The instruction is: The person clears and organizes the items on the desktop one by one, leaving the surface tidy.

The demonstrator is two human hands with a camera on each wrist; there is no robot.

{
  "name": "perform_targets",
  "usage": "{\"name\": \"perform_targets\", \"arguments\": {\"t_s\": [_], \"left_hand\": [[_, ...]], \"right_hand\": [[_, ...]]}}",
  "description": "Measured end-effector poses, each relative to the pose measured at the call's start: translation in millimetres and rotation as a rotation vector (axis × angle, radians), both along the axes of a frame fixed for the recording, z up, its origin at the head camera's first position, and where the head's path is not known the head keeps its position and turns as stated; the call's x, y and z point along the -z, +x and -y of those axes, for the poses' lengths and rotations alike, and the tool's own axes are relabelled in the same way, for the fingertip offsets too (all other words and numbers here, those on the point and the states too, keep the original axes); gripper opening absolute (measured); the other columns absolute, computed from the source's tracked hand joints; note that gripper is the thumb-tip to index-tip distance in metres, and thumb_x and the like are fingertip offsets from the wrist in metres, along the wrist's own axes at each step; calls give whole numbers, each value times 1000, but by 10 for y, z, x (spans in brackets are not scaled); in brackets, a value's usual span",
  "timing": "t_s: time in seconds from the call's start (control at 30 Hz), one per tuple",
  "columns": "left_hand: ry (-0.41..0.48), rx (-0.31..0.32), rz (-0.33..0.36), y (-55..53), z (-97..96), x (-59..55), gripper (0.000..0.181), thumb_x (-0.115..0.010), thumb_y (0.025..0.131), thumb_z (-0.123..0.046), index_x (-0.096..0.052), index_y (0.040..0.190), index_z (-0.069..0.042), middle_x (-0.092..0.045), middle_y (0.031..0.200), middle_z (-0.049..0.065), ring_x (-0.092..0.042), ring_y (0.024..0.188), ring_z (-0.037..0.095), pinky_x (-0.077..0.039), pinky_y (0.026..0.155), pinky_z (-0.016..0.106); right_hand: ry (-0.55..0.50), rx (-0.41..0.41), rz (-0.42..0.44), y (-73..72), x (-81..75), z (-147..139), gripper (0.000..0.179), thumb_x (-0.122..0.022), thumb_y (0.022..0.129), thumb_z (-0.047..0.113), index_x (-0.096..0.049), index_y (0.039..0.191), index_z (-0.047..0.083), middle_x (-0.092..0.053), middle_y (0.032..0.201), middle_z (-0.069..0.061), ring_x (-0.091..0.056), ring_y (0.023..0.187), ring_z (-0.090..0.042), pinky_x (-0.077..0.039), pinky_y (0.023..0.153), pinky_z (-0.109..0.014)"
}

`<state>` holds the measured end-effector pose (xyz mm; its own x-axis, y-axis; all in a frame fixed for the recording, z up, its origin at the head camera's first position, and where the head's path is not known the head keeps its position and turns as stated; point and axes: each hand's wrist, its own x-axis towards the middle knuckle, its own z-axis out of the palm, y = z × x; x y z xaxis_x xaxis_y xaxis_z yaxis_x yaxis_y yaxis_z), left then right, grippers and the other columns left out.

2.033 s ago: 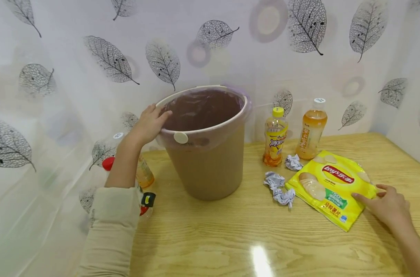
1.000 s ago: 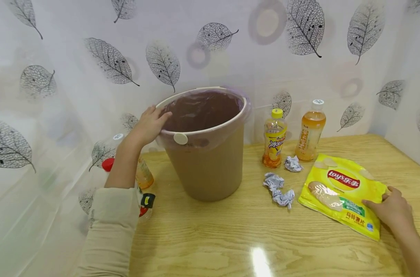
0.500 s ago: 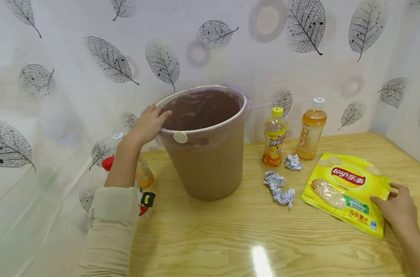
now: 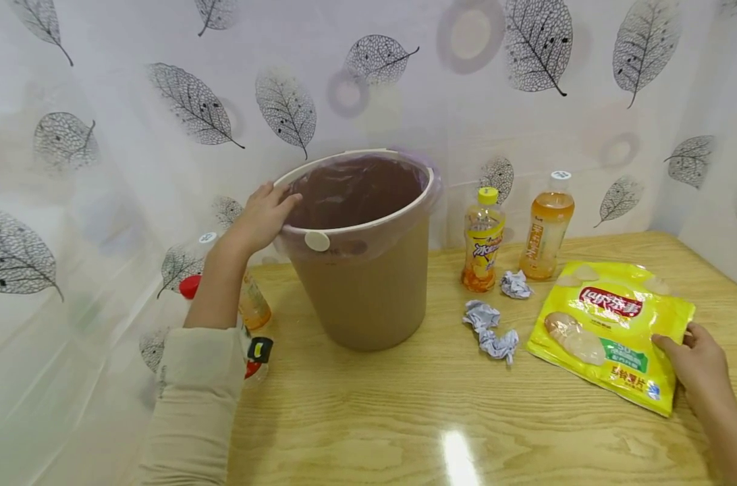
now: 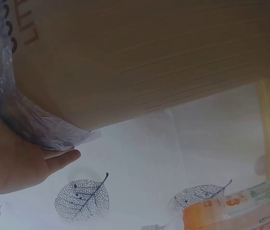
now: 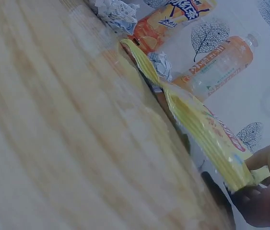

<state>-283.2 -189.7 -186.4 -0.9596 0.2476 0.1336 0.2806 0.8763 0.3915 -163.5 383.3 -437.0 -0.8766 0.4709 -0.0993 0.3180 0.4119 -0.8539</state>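
In the head view my left hand (image 4: 260, 219) grips the rim of a brown trash can (image 4: 368, 297), thumb inside and fingers outside. A thin plastic liner (image 5: 34, 120) is folded over that rim. At the right, my right hand (image 4: 696, 361) pinches the right edge of a yellow Lay's potato chip bag (image 4: 611, 331), thumb on top. The right wrist view shows the bag's near edge slightly off the table, with the thumb (image 6: 262, 155) on its upper side; the fingers underneath are partly hidden.
Crumpled paper (image 4: 490, 331) lies on the wooden table (image 4: 368, 425) between can and bag, with another paper ball (image 4: 515, 285) behind. A yellow-capped bottle (image 4: 484, 243) and a white-capped bottle (image 4: 547, 229) stand at the back. More bottles (image 4: 254, 304) are partly hidden by my left arm.
My right hand has drawn the chip bag rightward, away from the crumpled paper, and the bag's right side now bulges upward. The left hand and the trash can have stayed put.
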Motion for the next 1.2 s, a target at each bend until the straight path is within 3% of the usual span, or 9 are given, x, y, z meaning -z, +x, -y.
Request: {"name": "perform_targets", "arguments": {"t_s": [0.23,0.53,0.7,0.77,0.83,0.9,1.03,1.13,1.2], "left_hand": [[1,-1,1,9,2,0,63,-26,98,-42,-23,144,1,-5,149,25,1,136,36,-3,106,55],[-2,1,1,4,4,5,62,-26,98,-42,-23,144,1,-5,149,25,1,136,37,-3,106,55],[3,4,-3,-1,7,7,64,-25,98,-43,-23,143,2,-5,149,25,1,136,37,-2,106,56],[3,5,-4,-8,11,9,64,-25,98,-43,-23,143,2,-5,149,25,1,135,37,-3,106,56],[3,6,-4,-6,12,8,64,-25,98,-43,-23,143,2,-5,149,25,1,135,37,-3,105,56],[2,5,-6,-7,15,12,64,-25,98,-43,-23,143,2,-5,149,24,1,136,37,-3,106,56],[3,7,-7,-7,12,14,64,-24,98,-43,-23,143,2,-5,149,24,1,135,37,-3,105,56],[4,10,-7,-8,9,16,64,-24,98,-43,-23,143,2,-5,149,24,1,135,37,-3,105,56],[4,11,-6,-8,6,16,64,-24,98,-43,-23,143,2,-5,149,24,1,135,37,-3,106,56]], "right_hand": [[-163,-15,-43,11,-31,34,82,-49,93,21,12,145,5,-5,141,-38,-43,77,8,-43,56,-8],[-199,-93,-113,52,-13,62,89,-53,93,16,19,143,29,1,139,-42,-43,67,13,-47,55,-14],[-119,-58,-58,27,2,52,80,-53,93,23,5,147,25,1,143,-36,-51,98,-22,-46,60,-12],[-104,-52,-14,14,5,48,74,-53,92,30,-6,148,19,3,145,-31,-32,121,-41,-47,75,-19],[-113,-64,13,2,7,45,74,-54,91,37,-12,148,13,8,147,-26,-12,130,-44,-39,95,-34],[-142,-88,16,-4,6,42,77,-54,91,39,-11,147,11,14,147,-22,5,132,-44,-19,105,-49],[-175,-139,-22,6,16,41,80,-56,91,33,-4,148,14,18,145,-23,-2,133,-38,-35,96,-27],[-207,-160,-61,29,28,34,82,-58,91,25,1,148,22,17,145,-25,-37,117,-17,-41,66,-9],[-241,-163,-84,41,30,36,84,-58,91,20,3,148,26,15,144,-26,-45,97,2,-44,63,-9]]}}
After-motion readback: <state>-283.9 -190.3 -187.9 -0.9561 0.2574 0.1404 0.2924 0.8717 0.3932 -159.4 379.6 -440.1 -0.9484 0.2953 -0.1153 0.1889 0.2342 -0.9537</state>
